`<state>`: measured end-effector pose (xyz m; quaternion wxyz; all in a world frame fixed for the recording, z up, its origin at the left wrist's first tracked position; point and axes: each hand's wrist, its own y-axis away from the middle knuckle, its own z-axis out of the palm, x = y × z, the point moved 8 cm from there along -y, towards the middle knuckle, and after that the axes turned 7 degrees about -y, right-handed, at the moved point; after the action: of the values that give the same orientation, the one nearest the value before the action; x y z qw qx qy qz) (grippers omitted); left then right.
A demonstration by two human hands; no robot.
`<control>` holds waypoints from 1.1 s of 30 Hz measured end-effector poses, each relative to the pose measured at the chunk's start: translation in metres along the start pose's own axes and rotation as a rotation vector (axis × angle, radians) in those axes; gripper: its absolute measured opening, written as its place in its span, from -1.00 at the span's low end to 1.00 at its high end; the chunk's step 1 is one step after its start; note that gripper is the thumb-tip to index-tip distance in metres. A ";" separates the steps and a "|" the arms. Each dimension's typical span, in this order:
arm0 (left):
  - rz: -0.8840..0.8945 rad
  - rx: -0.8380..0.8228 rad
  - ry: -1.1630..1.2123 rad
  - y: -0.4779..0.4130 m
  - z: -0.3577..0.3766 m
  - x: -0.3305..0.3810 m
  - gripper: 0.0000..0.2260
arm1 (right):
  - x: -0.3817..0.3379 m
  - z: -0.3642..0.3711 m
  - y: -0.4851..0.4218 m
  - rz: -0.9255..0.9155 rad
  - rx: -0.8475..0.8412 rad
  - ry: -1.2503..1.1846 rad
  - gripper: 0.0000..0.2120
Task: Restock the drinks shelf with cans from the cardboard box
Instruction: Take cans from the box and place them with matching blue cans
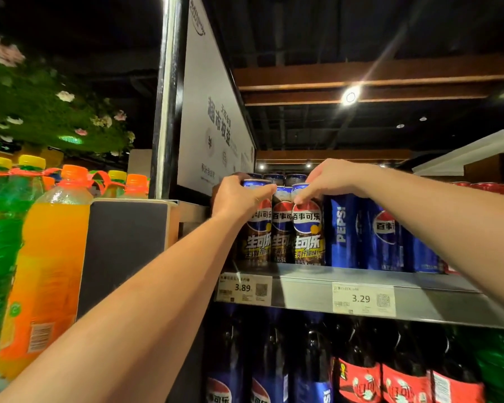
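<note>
Front cans (pixel 282 228) side by side at shelf (pixel 303 271) edge, rear cans (pixel 274 178) behind, Pepsi cans (pixel 381 234) just right. Price tags (pixel 244 287) on shelf lip; large bottles (pixel 312 359) below.

Left forearm (pixel 157 289) and right forearm (pixel 437 216) bare, left hand (pixel 239 197) and right hand (pixel 328 181) too (maybe a thin ring (pixel 256 199) on the left).
</note>
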<state>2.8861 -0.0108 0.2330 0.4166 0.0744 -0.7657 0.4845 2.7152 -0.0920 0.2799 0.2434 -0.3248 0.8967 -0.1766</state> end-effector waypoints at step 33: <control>0.087 -0.040 -0.205 0.033 0.012 -0.021 -0.37 | 0.012 0.009 -0.016 -0.009 -0.174 -0.118 -0.67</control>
<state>2.8756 -0.0094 0.1932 0.3163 0.0819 -0.8163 0.4763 2.7202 -0.1134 0.2767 0.2659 -0.3586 0.8913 -0.0795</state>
